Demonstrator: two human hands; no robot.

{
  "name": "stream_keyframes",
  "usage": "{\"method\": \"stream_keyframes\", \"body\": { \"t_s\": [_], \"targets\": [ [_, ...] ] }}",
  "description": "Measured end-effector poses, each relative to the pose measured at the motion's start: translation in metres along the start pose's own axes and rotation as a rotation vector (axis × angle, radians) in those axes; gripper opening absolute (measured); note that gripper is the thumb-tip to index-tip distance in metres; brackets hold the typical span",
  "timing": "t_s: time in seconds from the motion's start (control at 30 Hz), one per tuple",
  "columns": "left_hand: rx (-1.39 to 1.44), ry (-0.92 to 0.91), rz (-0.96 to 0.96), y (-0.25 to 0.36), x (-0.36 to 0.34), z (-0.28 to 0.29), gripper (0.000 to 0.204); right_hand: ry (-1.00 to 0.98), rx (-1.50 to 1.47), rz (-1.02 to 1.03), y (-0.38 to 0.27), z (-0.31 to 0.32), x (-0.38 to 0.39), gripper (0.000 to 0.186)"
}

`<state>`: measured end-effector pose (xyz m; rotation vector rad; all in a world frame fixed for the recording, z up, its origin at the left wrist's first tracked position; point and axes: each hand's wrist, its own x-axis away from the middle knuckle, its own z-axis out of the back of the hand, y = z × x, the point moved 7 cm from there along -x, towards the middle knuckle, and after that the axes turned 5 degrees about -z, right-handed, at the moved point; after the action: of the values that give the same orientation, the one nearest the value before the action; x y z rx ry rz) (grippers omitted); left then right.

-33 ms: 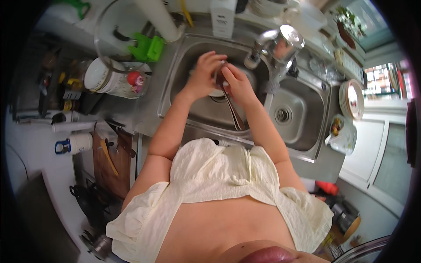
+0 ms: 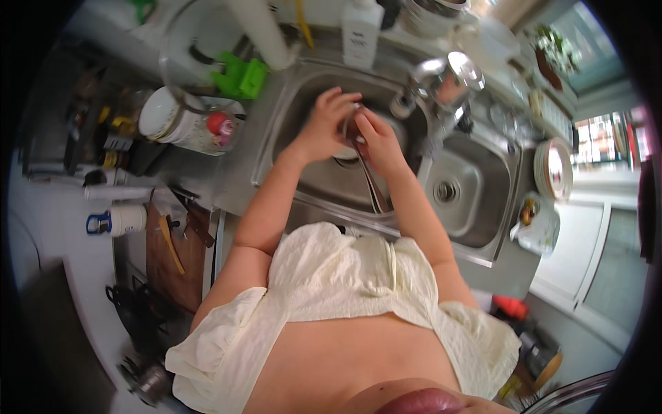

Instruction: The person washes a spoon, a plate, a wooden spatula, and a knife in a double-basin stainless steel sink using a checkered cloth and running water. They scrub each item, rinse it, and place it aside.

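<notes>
Over the large left sink basin (image 2: 314, 190), both my hands are on a long-handled spoon (image 2: 371, 181). Its handle slants down toward the basin's near edge and looks brown and metallic. Whether it is one handle or two lying together, I cannot tell. My right hand (image 2: 378, 141) is closed around the upper part, thumb on top. My left hand (image 2: 326, 127) curls about the head end from the other side, with its upper fingers a little apart. The fingers mostly hide the spoon's head. Something pale and round (image 2: 346, 153) shows partly beneath the hands in the basin.
A chrome faucet (image 2: 441, 83) rises behind the basins. The smaller basin (image 2: 476, 207) lies right, with stacked plates (image 2: 552, 170) and a clear plastic bag (image 2: 541, 228) beyond. A white bottle (image 2: 360, 38) stands behind. Left are a green holder (image 2: 239, 76), bowls (image 2: 162, 114) and a cutting board (image 2: 181, 269) with knives.
The sink and the things around it sit slightly lower and farther right in the picture. Both hands keep much the same hold on the spoon.
</notes>
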<state>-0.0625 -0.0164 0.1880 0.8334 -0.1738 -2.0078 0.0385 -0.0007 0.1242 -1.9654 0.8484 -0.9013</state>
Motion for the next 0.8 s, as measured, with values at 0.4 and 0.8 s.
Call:
{"method": "stream_keyframes", "body": {
  "t_s": [0.4,0.8],
  "targets": [
    [0.294,0.21,0.38,0.025,0.042,0.104,0.014,0.208,0.752,0.47,-0.048,-0.074,0.035,0.022],
    [-0.54,0.915,0.292,0.054,0.039,0.506,0.024,0.348,0.507,0.352,-0.017,-0.036,0.019,0.035]
  ]
}}
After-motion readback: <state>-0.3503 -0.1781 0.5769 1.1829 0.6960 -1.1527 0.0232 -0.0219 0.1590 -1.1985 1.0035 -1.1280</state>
